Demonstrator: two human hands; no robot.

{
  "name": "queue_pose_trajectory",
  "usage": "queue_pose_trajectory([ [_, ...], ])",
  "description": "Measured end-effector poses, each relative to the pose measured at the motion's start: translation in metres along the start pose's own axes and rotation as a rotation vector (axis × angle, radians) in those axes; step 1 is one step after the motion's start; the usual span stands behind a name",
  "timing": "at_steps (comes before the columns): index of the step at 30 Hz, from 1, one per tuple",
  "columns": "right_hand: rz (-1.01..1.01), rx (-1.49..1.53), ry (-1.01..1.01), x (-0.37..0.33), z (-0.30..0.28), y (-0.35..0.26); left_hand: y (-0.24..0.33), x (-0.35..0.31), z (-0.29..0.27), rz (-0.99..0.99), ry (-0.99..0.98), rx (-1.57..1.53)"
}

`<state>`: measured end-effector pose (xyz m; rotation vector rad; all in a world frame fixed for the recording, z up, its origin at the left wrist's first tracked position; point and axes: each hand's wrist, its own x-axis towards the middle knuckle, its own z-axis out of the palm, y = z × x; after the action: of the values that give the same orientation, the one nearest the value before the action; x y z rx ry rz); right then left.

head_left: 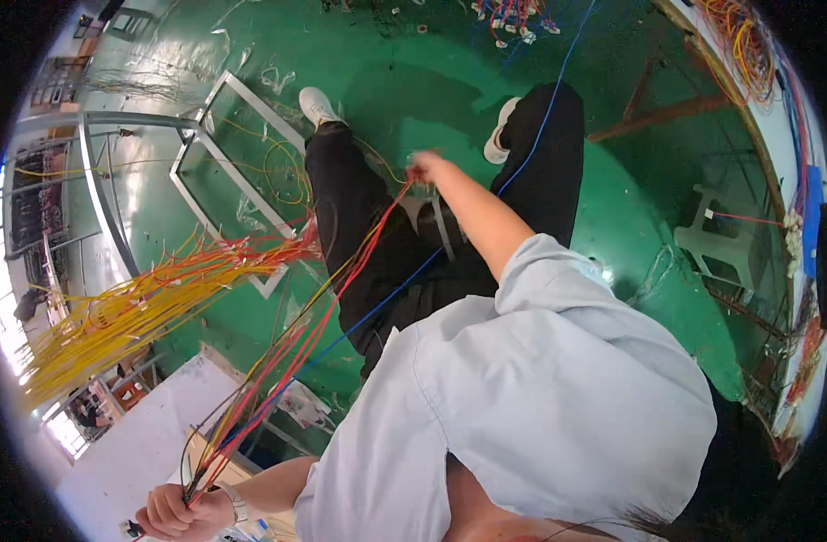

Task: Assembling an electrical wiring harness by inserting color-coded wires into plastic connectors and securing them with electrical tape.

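At the lower left, my left hand (pixel 183 513) is closed round the gathered end of a wire bundle (pixel 292 357) of red, yellow, dark and blue strands. The red and yellow strands run tight across my left thigh to my right hand (pixel 424 168). Smeared by motion, that hand is closed on their other end between my knees. A blue wire (pixel 377 312) leaves the same bundle, crosses my lap and passes over my right leg to the top edge. Beside my left leg, a thick bunch of yellow and red wires (pixel 161 298) stretches out to the left.
A metal frame (pixel 242 185) stands on the green floor at the left, with loose yellow wire and plastic scraps around it. A pale stool (pixel 720 239) is at the right, near a board (pixel 766 144) hung with wires. More coloured wires (pixel 517 18) lie at the top.
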<state>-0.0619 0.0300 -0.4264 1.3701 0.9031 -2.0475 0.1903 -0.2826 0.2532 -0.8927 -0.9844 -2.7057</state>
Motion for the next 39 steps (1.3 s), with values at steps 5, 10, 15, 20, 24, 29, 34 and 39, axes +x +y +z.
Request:
queue_pose_trajectory([
  [5, -0.087, 0.211, -0.208, -0.077, -0.046, -0.136, -0.005, 0.009, -0.044, 0.008, 0.103, 0.141],
  [10, -0.221, 0.295, -0.381, -0.187, -0.063, -0.217, -0.114, -0.002, -0.107, -0.034, 0.531, 0.304],
  [15, -0.470, 0.107, -0.749, -0.356, -0.048, -0.206, -0.322, 0.006, -0.167, -0.852, 0.759, 0.220],
  [20, -0.473, -0.482, -0.732, -0.432, -0.071, -0.158, -0.448, 0.036, -0.208, -1.071, 0.555, -0.301],
  [24, -0.407, -0.740, -0.734, -0.465, -0.102, -0.146, -0.473, 0.072, -0.221, -0.955, 0.674, -0.297],
  [29, -0.877, -1.106, -0.776, -0.458, -0.121, -0.166, -0.452, 0.070, -0.186, -0.797, 0.454, 0.390],
  [34, -1.009, -0.475, -0.531, -0.376, -0.069, -0.201, -0.446, 0.008, -0.103, -0.784, -0.154, 0.763],
  [39, 0.038, -0.559, -0.577, -0.298, 0.036, -0.171, -0.433, -0.049, -0.080, -0.860, -0.772, 0.996],
])
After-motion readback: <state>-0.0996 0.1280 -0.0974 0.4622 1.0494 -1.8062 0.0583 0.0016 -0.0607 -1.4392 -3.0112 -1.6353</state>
